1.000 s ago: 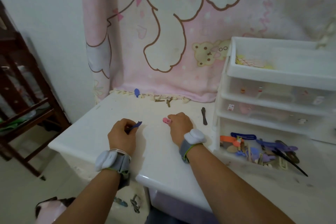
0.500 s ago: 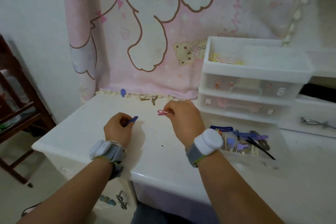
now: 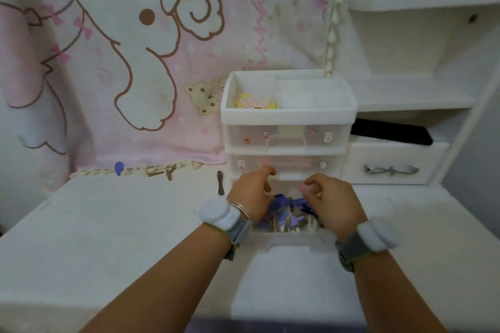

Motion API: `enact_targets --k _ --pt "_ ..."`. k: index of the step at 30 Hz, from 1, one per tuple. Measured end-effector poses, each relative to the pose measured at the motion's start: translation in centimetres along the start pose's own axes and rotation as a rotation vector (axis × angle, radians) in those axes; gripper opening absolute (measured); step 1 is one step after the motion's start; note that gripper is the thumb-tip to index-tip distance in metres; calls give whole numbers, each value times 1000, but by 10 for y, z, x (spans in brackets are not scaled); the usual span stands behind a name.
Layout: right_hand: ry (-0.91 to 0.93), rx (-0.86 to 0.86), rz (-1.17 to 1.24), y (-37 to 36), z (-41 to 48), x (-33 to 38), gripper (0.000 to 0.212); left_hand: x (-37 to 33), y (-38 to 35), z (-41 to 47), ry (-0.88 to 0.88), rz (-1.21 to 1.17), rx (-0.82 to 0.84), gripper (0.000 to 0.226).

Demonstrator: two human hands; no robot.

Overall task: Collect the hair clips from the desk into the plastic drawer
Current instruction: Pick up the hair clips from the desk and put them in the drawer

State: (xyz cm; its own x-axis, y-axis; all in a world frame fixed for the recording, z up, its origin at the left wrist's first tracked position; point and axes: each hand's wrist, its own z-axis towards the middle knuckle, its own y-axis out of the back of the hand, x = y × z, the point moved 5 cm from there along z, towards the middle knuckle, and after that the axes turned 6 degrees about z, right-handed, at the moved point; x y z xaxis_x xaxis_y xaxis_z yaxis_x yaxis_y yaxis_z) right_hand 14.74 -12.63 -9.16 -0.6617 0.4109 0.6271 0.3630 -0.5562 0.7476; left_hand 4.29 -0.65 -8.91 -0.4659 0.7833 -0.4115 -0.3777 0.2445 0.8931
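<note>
Both over the pulled-out clear plastic drawer of mixed clips: left hand half curled, contents unclear; right hand pinching small pink hair clip. Beyond left hand, dark slim clip: light, stiff, slippery; best pinched mid-length

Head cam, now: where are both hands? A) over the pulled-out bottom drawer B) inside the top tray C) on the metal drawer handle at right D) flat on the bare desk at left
A: the left hand and right hand hover together above the open bottom drawer, clips piled below.
</note>
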Motion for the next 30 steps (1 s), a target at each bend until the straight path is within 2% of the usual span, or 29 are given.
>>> enact_targets --k 2,4,6,9,12,14,17,21,25,28,30 --pt "14 6 -75 0 2 0 24 2 5 -6 -49 170 -23 45" --pt "57 -31 -74 0 2 7 22 13 23 -15 -73 147 -171 38" --pt "107 -70 28 -5 0 26 19 36 47 -25 -38 106 -318 31" --pt "217 -87 170 -21 -9 77 17 87 74 -40 73 127 -392 27" --pt "361 -15 324 -57 -19 138 22 146 93 -51 225 168 -397 29" --pt "360 114 322 -97 -16 169 34 183 102 -57 332 202 -370 34" --pt "194 220 205 -159 -1 190 50 228 109 -62 446 217 -336 47" --pt "-52 142 -93 -210 41 172 59 273 109 -60 510 243 -320 52" --pt "-248 35 -31 -221 61 147 51 301 103 -37 487 227 -319 53" --pt "-102 148 -180 -224 64 149 30 320 98 -12 587 202 -282 59" --pt "20 180 -228 -224 64 154 30 331 92 3 617 238 -216 58"
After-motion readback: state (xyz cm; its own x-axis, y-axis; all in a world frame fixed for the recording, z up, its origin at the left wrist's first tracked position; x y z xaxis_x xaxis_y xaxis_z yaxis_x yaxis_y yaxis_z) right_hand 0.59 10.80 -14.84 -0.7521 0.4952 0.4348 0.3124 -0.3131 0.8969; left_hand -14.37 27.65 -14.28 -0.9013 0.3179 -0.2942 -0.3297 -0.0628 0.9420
